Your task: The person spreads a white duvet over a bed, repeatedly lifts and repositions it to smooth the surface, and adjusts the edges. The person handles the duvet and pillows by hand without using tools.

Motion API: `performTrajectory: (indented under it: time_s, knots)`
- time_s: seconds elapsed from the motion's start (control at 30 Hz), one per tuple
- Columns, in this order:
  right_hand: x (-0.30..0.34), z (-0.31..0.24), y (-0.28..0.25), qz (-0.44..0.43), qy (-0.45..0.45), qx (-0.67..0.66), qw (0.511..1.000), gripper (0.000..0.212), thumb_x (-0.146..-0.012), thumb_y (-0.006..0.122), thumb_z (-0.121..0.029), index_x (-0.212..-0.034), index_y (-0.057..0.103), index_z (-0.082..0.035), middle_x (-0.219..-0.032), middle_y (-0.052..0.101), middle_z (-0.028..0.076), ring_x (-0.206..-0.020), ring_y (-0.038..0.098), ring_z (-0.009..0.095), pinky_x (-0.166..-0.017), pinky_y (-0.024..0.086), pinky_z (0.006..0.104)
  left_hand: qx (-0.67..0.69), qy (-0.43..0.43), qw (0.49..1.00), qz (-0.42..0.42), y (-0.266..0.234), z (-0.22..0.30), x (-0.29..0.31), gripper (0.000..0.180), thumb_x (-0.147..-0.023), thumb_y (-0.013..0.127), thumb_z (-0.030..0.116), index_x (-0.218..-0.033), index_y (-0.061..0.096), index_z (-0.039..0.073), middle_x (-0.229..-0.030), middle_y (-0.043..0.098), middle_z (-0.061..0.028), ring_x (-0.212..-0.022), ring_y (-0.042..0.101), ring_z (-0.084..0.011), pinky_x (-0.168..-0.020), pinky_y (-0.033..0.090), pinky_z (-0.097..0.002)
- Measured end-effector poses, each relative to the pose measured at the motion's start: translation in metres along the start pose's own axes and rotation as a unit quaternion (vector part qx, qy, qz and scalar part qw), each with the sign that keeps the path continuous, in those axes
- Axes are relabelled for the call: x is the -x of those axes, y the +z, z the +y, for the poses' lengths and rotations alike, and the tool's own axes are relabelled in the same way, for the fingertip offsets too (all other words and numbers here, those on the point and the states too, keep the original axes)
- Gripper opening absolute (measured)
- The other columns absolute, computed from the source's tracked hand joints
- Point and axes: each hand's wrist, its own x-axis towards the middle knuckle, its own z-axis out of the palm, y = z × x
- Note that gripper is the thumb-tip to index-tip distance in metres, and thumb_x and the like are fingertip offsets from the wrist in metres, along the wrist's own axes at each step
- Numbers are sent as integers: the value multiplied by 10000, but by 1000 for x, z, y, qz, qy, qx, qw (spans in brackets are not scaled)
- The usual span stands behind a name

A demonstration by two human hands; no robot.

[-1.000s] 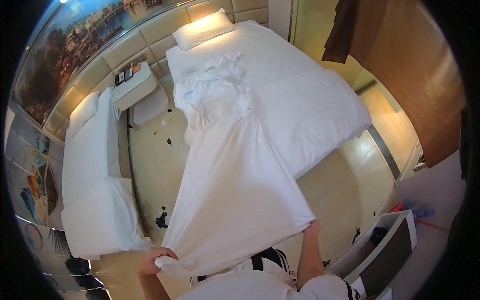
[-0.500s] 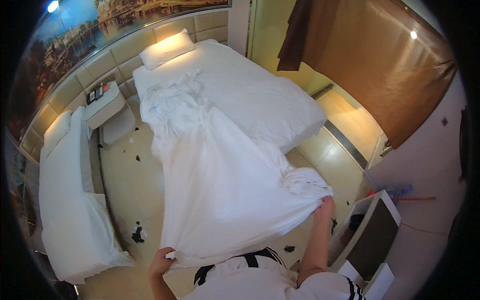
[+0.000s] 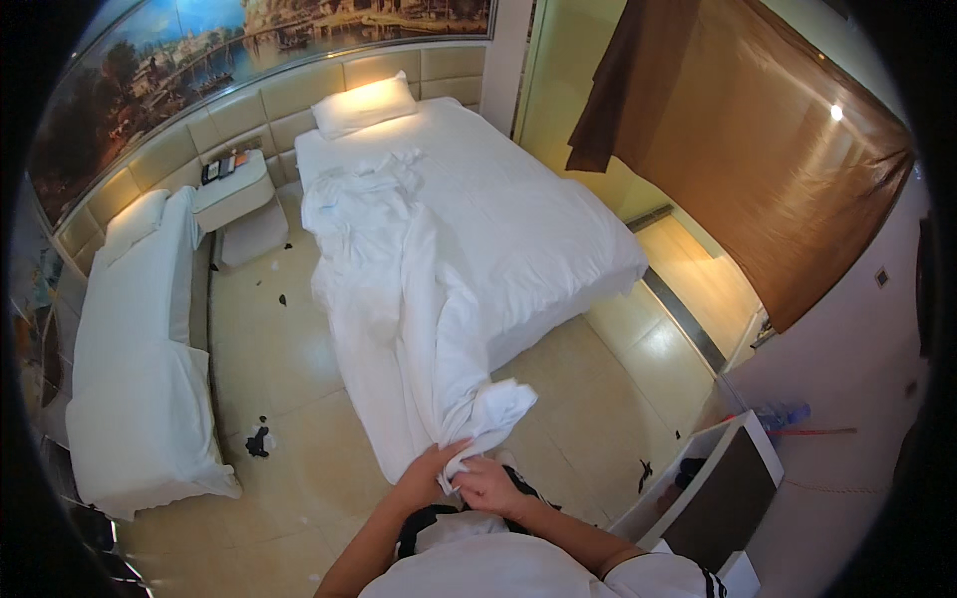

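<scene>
A long white duvet cover or sheet [image 3: 384, 299] trails from the big bed down toward me, bunched into a narrow gathered strip; which of the two it is I cannot tell. Its near end is in my hands, close to my body. My left hand [image 3: 431, 475] is closed on the gathered cloth. Beside it, almost touching, my right hand [image 3: 485, 486] grips the same end, its fingers curled into the folds. A crumpled flap of the cloth [image 3: 503, 407] sticks out just beyond my hands. The cloth's far end lies rumpled on the bed's left side.
The big bed [image 3: 538, 229] carries a white pillow [image 3: 364, 106]. At left are a narrow bed [image 3: 130, 329] and a nightstand [image 3: 239, 195]. Small dark scraps [image 3: 258, 440] litter the tiled floor. A low cabinet [image 3: 723, 488] stands at right, below a brown curtain [image 3: 748, 140].
My hands were wide apart with the white cloth spread between them. They have come together in front of me, and the cloth has folded into a narrow bunch.
</scene>
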Motion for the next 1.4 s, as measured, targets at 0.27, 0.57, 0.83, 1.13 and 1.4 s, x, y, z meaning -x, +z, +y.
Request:
performTrajectory:
  time_s: [0.27, 0.57, 0.83, 1.13, 1.4]
  knots:
    - [64, 63, -24, 35, 310, -499, 809, 128, -811, 546, -47, -914, 620, -60, -965, 593, 90, -894, 574, 219, -765, 475, 319, 9, -107, 989, 97, 44, 4, -3, 256, -664, 700, 33, -919, 671, 50, -806, 625, -101, -731, 607, -231, -685, 472, -303]
    - [33, 217, -36, 101, 454, -743, 481, 395, -860, 458, -84, -1254, 477, -107, -1146, 572, 98, -987, 588, 263, -932, 450, 393, 12, -68, 996, -51, 60, 52, -64, 337, -670, 639, -48, -972, 687, 93, -839, 600, -99, -785, 591, -248, -708, 464, -316]
    - [-37, 181, -185, -33, 215, -13, 976, 475, -613, 563, 80, -1064, 584, -68, -1010, 582, 128, -923, 574, 272, -811, 457, 355, -171, -141, 963, -153, 30, 47, -64, 481, -599, 531, -119, -984, 691, 121, -852, 571, -116, -849, 571, -299, -734, 460, -354]
    - [6, 220, -311, 383, 341, 338, 789, 267, -737, 536, 14, -990, 578, -60, -1013, 584, 155, -861, 582, 354, -709, 477, 418, -267, -197, 921, 202, -52, 10, -21, 298, -587, 587, -99, -833, 697, 28, -748, 579, -163, -699, 570, -308, -633, 452, -356]
    - [37, 240, -319, 519, 423, 47, 741, 317, -863, 461, -25, -1162, 553, -71, -877, 643, 134, -699, 626, 188, -618, 553, 365, -280, -213, 911, 216, -67, 9, -13, 292, -587, 605, -83, -837, 698, 35, -762, 589, -155, -750, 575, -313, -662, 460, -346]
